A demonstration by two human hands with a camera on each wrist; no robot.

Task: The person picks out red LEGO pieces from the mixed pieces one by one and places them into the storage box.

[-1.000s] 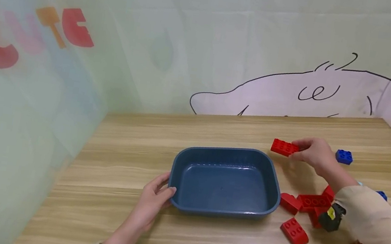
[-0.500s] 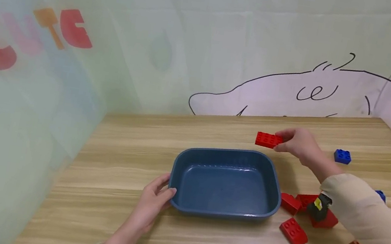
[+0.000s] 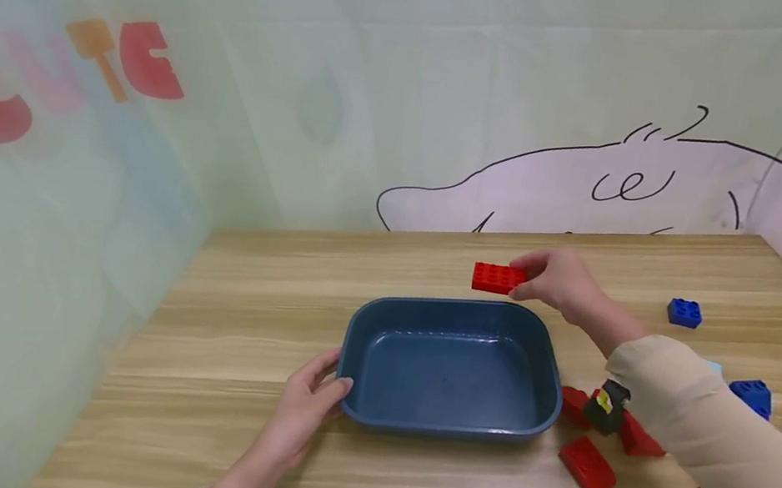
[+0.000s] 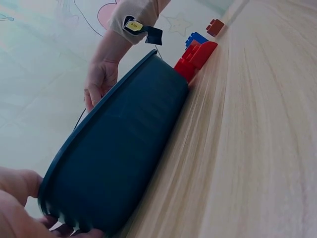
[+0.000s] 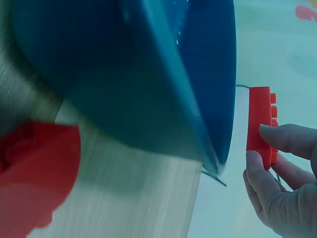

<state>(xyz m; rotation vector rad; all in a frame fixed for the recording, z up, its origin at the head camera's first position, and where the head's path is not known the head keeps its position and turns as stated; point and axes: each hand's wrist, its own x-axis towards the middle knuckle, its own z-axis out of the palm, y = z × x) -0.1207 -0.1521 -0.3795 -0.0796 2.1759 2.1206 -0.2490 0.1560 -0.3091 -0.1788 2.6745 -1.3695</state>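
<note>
In the head view my left hand (image 3: 308, 400) grips the left rim of a dark blue rectangular tub (image 3: 439, 430), thumb over the edge and fingers beneath it. Nothing lies inside the tub. Beyond its back rim, my right hand (image 3: 558, 284) pinches one end of a red toy building brick (image 3: 495, 278), studs up. The right wrist view shows thumb and fingertips on the lower end of that red brick (image 5: 260, 126). Just right of the tub lie several red bricks, among them a sloped one (image 3: 587, 466); my right forearm and wrist camera partly hide them.
A small blue brick (image 3: 685, 312) lies at the right rear of the wooden table (image 3: 242, 323). Another blue brick (image 3: 752, 396) and a light blue piece show beside my right sleeve (image 3: 705, 426). A printed cloth (image 3: 307, 96) hangs behind the table.
My right hand has carried the red brick leftward, from right of the tub to behind its back rim. The left hand and tub have stayed in place.
</note>
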